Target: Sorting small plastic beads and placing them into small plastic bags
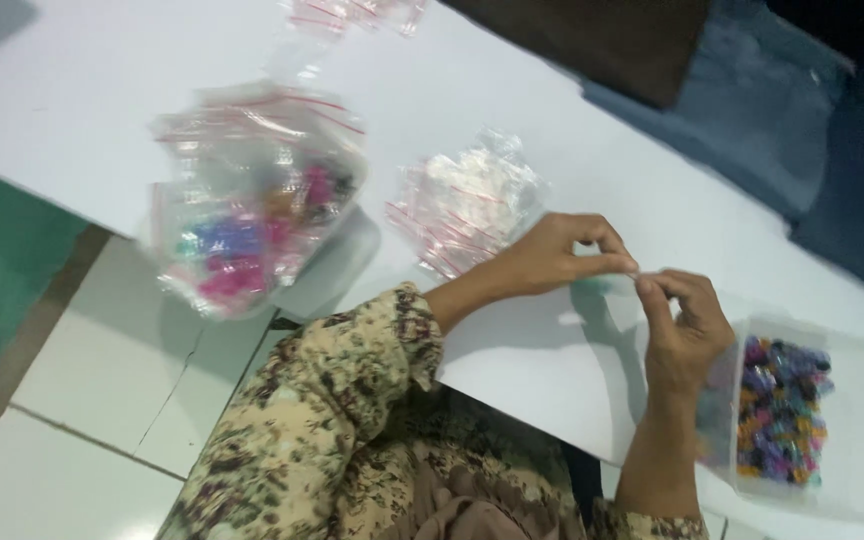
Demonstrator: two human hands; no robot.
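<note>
From the head view, the left hand (552, 255) and right hand (682, 325) pinch one small clear bag (620, 278) between them over the white bench (552, 370). Best to hold both edges firmly (it's slippery). I count one tub of colourful clips (782, 410) and two bag piles (462, 205).

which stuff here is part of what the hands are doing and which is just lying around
In use:
- left hand and right hand, pinching a small clear bag between them
- tub of coloured clips by the right hand
- pile of empty bags by the left hand
- big bag of filled packets

Lying about:
- more packets at the table's far edge
- dark cloth
</note>
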